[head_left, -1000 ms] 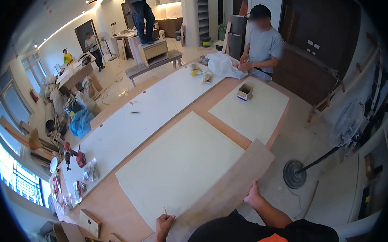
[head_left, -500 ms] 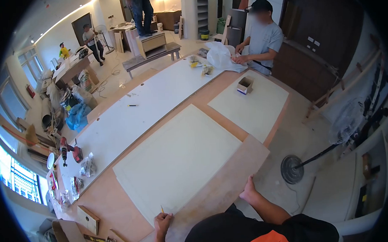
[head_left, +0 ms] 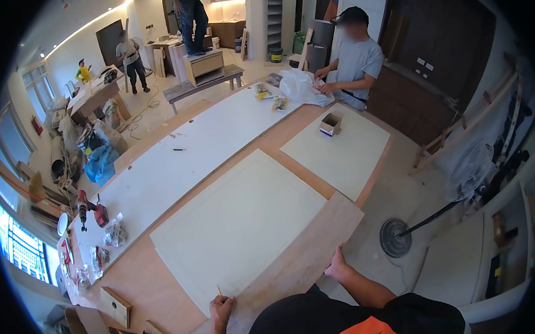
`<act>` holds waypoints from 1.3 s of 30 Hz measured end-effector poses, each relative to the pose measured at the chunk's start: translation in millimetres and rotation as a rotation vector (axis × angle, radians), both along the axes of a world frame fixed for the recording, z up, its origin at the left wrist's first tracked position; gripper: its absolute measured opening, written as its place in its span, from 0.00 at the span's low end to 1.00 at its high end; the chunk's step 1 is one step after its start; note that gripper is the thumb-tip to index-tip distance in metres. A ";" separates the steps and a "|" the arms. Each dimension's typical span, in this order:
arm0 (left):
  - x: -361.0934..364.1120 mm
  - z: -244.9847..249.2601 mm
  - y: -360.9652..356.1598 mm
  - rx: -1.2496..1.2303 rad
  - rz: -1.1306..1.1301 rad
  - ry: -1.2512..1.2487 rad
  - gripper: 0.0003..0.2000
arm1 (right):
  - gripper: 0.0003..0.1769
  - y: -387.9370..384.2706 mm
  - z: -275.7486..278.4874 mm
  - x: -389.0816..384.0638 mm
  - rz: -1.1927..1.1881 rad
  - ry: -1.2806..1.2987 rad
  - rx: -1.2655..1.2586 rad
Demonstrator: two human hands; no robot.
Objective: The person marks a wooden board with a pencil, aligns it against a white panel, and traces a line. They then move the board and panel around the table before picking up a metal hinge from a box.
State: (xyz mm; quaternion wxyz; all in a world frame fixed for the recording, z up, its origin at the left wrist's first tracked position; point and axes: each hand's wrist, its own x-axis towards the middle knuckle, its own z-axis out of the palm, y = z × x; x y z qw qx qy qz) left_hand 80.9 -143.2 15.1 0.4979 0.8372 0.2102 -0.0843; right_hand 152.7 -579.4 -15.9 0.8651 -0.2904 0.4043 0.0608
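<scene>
My left hand (head_left: 222,309) is closed around a thin yellow pencil (head_left: 220,290), its tip pointing up over the near corner of a pale flat panel (head_left: 240,222). Along the panel's near side lies a long plywood strip (head_left: 306,243), overlapping its edge. My right hand (head_left: 338,265) grips the strip's near edge, close to its right end; part of the fingers is hidden. Under the panel is a brownish board surface (head_left: 152,261).
A second pale panel (head_left: 350,151) bears a small open box (head_left: 331,123). A long white board (head_left: 184,164) carries a red cordless drill (head_left: 90,210) and bagged hardware (head_left: 115,232). A co-worker (head_left: 355,61) handles a plastic bag (head_left: 303,86). A floor fan base (head_left: 395,238) stands at right.
The view has shifted slightly, so the table sits a little further left. Both hands keep their places at the strip. A person at the back now stands more upright.
</scene>
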 end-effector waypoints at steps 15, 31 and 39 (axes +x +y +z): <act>2.5 -1.8 0.6 0.052 -0.046 -0.019 0.18 | 0.51 -5.7 -12.8 -5.9 -0.003 0.023 -0.013; -6.5 19.2 -7.9 0.189 -0.040 0.114 0.19 | 0.48 -18.0 -50.4 -20.6 0.068 -0.091 0.029; -10.4 1.0 -1.1 0.135 -0.095 0.047 0.20 | 0.48 -20.1 -49.0 -23.7 0.057 -0.006 0.085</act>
